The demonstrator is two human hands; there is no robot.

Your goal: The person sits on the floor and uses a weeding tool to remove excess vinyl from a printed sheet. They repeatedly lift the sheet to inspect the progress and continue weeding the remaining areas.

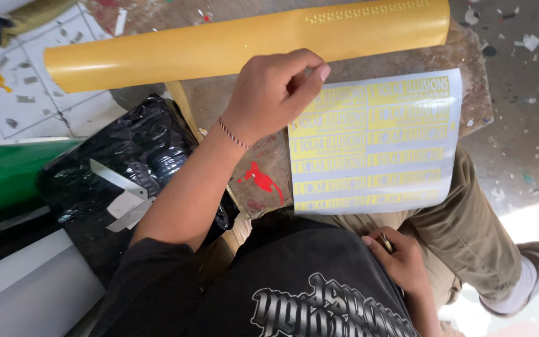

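Sticker sheet point(375, 143) lies tilted, long axis left-right, left hand point(275, 90) pinching its top-left corner

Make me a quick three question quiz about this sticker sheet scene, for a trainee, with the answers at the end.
1. True or false: the left hand pinches the upper left corner of the yellow sticker sheet.
2. Multiple choice: what lies beyond the sheet, across the board? A) a yellow roll B) a blue bucket C) a stack of plates
3. Fill in: the right hand rests near the person's lap, holding a small ____ object.

Key: 1 true. 2 A, the yellow roll. 3 slim; its kind cannot be told.
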